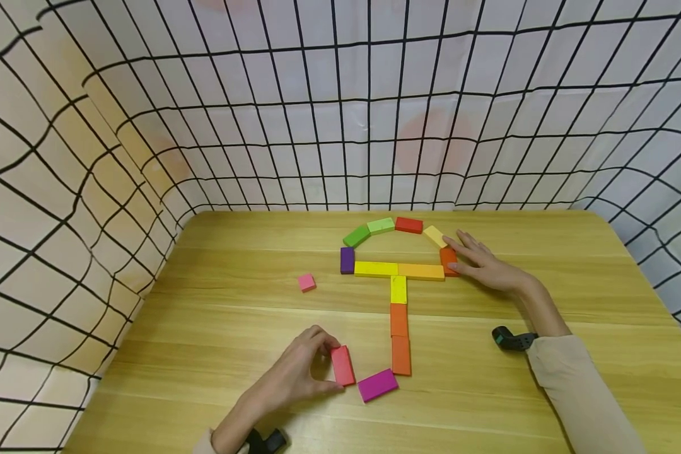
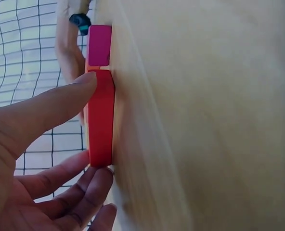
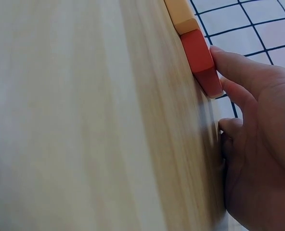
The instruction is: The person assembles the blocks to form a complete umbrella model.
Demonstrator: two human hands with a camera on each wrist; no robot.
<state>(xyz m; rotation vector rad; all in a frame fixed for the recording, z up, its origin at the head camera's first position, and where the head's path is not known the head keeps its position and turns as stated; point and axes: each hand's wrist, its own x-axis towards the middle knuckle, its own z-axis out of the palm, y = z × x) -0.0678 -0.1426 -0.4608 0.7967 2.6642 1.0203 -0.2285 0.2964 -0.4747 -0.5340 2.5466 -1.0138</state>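
My left hand (image 1: 297, 372) pinches a coral-red block (image 1: 343, 366) between thumb and fingertips, its thumb at the near end and fingers at the far end. In the left wrist view the same red block (image 2: 101, 120) lies along the table, close to a magenta block (image 2: 99, 45). That magenta block (image 1: 378, 385) slants below a column of two orange blocks (image 1: 400, 355) and a yellow one (image 1: 398, 289). My right hand (image 1: 490, 268) rests with fingers spread, thumb and fingertip touching an orange-red block (image 1: 448, 261) at the right end of an arch.
The arch also has a pale yellow block (image 1: 435, 237), a red block (image 1: 409, 225), two green blocks (image 1: 356, 236) and a purple block (image 1: 347, 260). Yellow and light orange bars (image 1: 421, 272) span its base. A small pink block (image 1: 306, 282) lies left. Grid-patterned cloth (image 1: 369, 126) surrounds the wooden table (image 1: 232, 252).
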